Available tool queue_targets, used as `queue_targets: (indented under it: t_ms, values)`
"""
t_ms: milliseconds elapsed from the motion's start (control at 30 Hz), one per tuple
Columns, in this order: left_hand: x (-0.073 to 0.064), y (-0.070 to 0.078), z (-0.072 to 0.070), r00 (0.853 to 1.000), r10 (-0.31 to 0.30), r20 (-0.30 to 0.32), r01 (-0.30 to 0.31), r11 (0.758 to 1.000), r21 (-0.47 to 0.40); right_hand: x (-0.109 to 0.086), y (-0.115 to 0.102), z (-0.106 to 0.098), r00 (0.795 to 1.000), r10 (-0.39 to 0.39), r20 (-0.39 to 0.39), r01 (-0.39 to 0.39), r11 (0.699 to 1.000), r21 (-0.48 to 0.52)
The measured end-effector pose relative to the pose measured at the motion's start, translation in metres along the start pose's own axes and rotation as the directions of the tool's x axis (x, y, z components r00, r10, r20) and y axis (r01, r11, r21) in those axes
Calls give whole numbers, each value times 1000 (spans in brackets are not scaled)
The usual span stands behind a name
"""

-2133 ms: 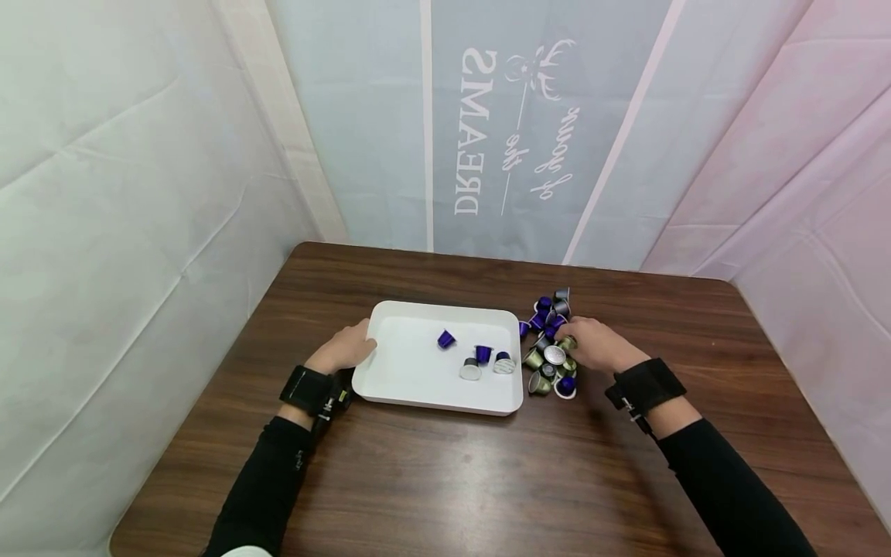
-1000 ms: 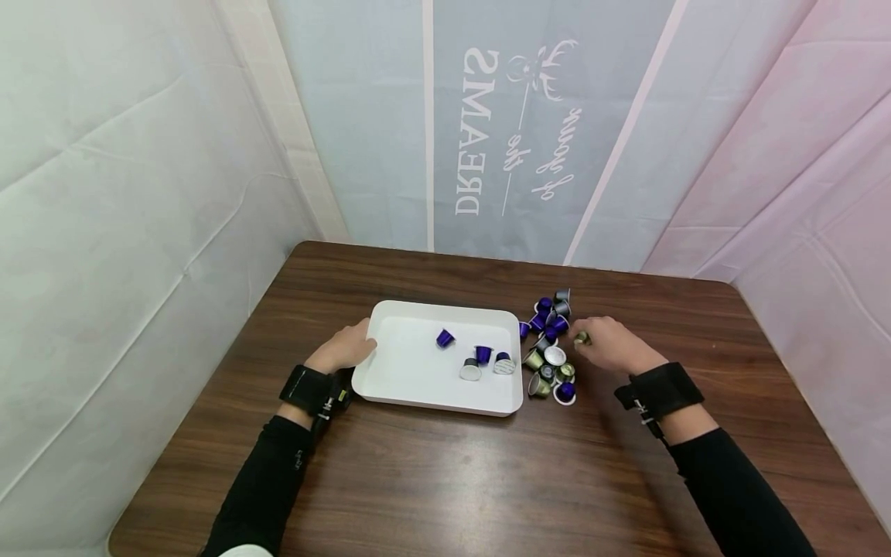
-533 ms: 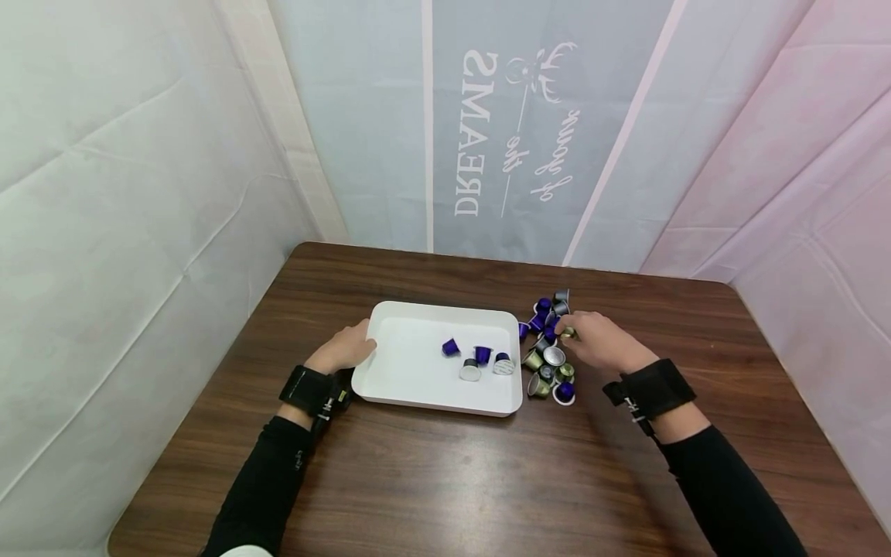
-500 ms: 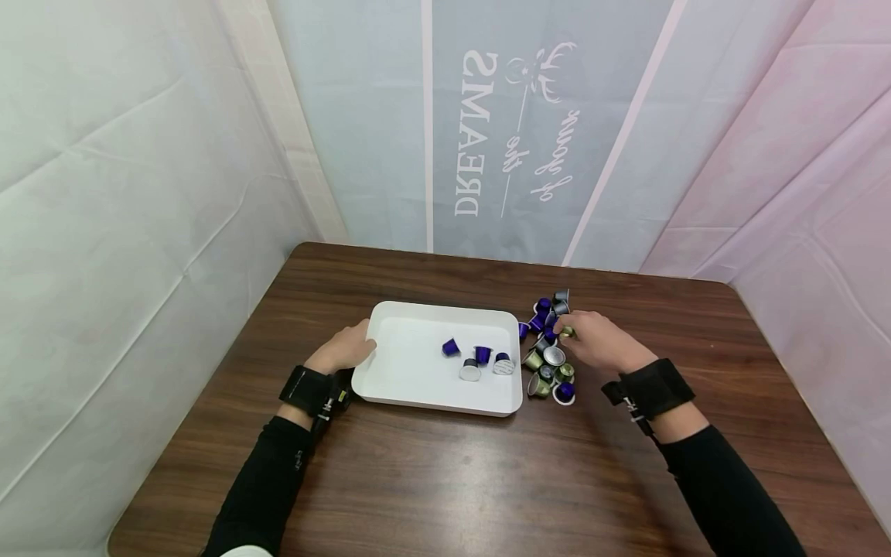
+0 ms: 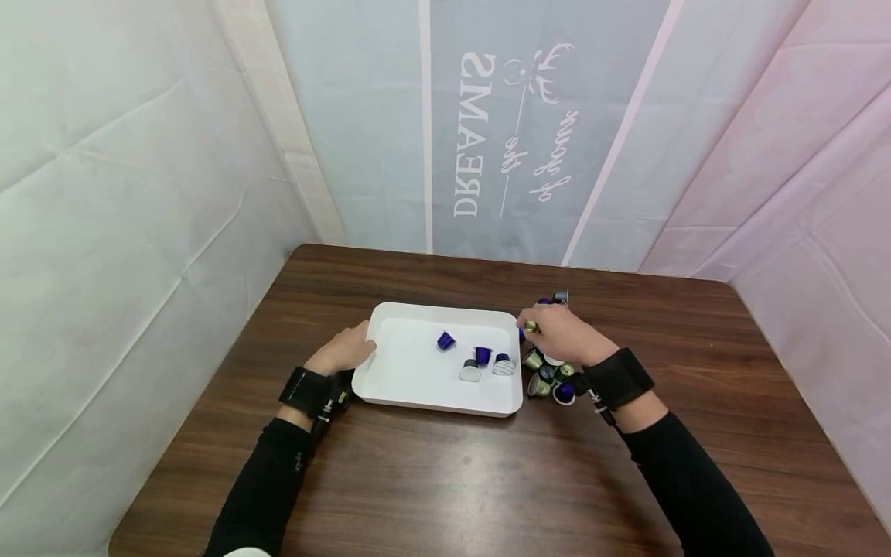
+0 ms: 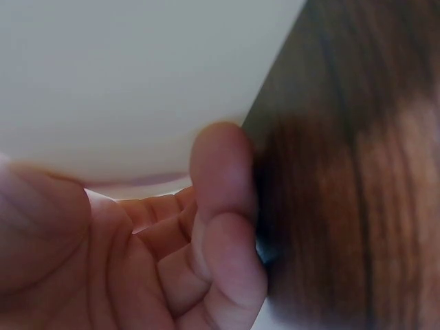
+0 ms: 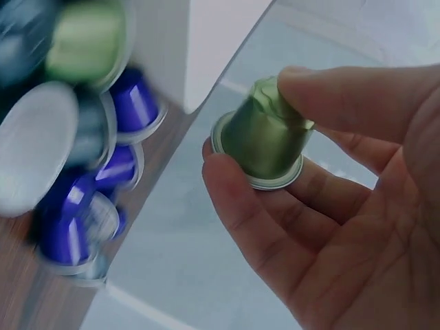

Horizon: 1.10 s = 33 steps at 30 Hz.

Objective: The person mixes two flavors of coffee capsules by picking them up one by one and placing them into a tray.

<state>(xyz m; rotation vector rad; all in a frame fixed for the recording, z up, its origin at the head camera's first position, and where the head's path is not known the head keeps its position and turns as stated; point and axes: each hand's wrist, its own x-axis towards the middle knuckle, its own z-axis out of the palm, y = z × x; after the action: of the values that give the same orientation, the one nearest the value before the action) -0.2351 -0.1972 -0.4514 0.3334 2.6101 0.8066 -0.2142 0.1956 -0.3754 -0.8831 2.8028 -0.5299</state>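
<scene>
My left hand (image 5: pixel 343 348) grips the left end of a white tray (image 5: pixel 411 379), its thumb over the rim; in the left wrist view fingers (image 6: pixel 223 165) curl at the tray's edge. My right hand (image 5: pixel 567 333) pinches a green coffee capsule (image 7: pixel 265 137) between thumb and fingers, close to the tray's right rim. Several capsules lie in the tray on its right half, among them a purple capsule (image 5: pixel 445 340) and a grey capsule (image 5: pixel 469 371) with its pale lid showing. A pile of green, purple and grey capsules (image 5: pixel 539 385) lies right of the tray, partly hidden by the right hand.
The brown wooden table (image 5: pixel 431 480) carries the tray and the pile. A pale blue printed cloth (image 5: pixel 501 155) hangs behind its far edge, with white cloth (image 5: pixel 139 232) at the left and pinkish cloth (image 5: pixel 800 193) at the right.
My right hand has lifted the green capsule from the pile and moved left with it to the tray's rim. One purple capsule in the tray has rocked slightly. The left hand stays put.
</scene>
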Motion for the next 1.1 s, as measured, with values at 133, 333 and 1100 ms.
queue_targets:
  t_ms: [133, 333, 1100]
  values:
    - [0, 0, 0, 1000, -1, 3, 1, 1000, -3, 11, -12, 2, 999, -36, -6, 36, 999, -3]
    - [0, 0, 0, 1000, 4, 6, -4, 1000, -7, 23, -30, 7, 999, -36, 5, 36, 999, 12]
    - [-1, 0, -1, 1000, 24, -5, -24, 1000, 11, 64, -60, 39, 998, -22, 57, 17, 997, 72]
